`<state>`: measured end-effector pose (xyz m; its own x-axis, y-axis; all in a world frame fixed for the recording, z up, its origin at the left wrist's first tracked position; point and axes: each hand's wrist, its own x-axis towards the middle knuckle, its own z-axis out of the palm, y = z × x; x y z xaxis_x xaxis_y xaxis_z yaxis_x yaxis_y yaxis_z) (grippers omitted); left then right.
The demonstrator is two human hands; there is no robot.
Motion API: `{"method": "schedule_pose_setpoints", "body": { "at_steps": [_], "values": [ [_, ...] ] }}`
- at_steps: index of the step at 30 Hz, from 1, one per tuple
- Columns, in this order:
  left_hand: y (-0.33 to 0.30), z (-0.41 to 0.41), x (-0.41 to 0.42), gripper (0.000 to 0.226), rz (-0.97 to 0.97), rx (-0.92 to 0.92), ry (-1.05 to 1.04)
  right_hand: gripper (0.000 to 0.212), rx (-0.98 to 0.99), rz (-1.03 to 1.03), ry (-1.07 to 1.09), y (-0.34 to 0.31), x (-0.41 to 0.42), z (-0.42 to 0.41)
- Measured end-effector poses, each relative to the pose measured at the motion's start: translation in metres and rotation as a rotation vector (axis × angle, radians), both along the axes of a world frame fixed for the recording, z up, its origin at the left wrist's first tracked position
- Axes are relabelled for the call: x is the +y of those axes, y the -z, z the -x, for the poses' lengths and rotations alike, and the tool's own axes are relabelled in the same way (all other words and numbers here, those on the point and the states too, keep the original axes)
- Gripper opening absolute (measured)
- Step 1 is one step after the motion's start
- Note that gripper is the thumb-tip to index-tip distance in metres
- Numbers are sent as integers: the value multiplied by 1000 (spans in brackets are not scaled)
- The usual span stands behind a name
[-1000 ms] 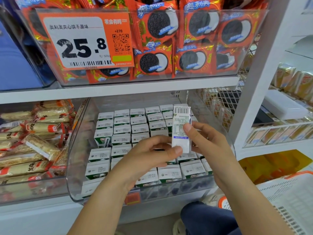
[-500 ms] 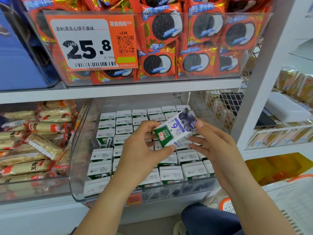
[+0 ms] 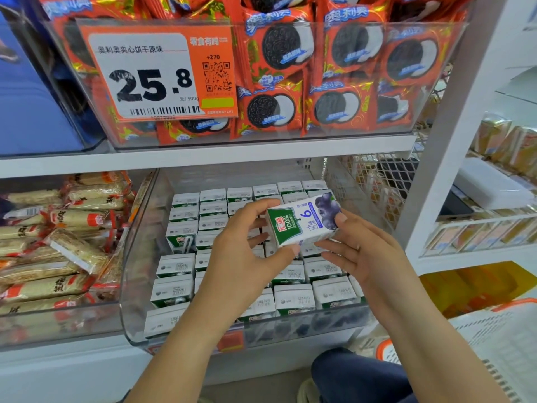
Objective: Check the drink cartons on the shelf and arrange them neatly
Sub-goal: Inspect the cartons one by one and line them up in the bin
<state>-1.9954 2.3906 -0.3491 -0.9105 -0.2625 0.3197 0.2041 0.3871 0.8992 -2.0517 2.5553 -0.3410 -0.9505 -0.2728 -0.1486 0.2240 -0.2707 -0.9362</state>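
Shelf view from the head camera. We see both hands raised over a clear plastic bin (image 3: 139, 257) filled with rows of small drink cartons (image 3: 293, 298) standing upright, their white tops and green edges facing up. One blueberry juice carton (image 3: 302, 223) is held above these rows, turned on its side so that its printed front faces us: a green badge with "100%" at the left, a large "6" in the middle, blueberries at the right. The left hand (image 3: 247, 257) grips the carton's left end, fingers curled over the top edge and thumb pressed under the lower left corner. The right hand (image 3: 369, 257) pinches the right end, one fingertip on the blueberry corner, the other fingers spread loosely beneath the carton. In the bin, one carton (image 3: 181, 238) in the left column shows its green face and straw. We note packaged snack bars (image 3: 58, 257) in the neighbouring bin to the left, red cookie packs (image 3: 319, 82) on the shelf above, and an orange price tag (image 3: 158, 71) reading "25.8". A white basket with an orange rim (image 3: 465, 353) sits at lower right.
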Motion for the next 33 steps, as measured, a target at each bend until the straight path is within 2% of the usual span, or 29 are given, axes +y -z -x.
{"method": "schedule_pose_setpoints", "body": {
  "at_steps": [2, 5, 9, 14, 17, 19, 23, 29, 31, 33],
  "values": [
    [-2, -2, 1, 62, 4, 1, 60, 29, -29, 14, -2, 0, 0, 0],
    [-3, -5, 2, 71, 11, -12, 145, 21, -58, 5, 7, 1, 0, 0],
    [-4, -6, 1, 77, 15, -12, 218, 41, -70, -24, 16, 0, 1, 0],
    [-4, -7, 1, 63, 85, 37, 215, 39, -55, -150, 33, -3, -2, -2],
    [-6, -4, 0, 35, -78, 33, 129, 44, 49, -265, 74, -4, -3, -3],
    [-5, -1, -4, 36, -206, 6, 73, 47, 102, -308, 67, -4, -4, -5],
    [-2, 4, -8, 37, -404, -65, 19, 38, 235, -420, 18, -1, -5, -8],
    [2, 5, -7, 45, -413, -73, 82, 31, 352, -521, 41, 2, -2, -6],
    [1, 8, -3, 40, -386, -50, 70, 21, 482, -667, 80, 2, 5, -4],
    [1, 14, 1, 29, -341, -26, 10, 18, 673, -862, 211, -1, 18, -2]
  ]
}}
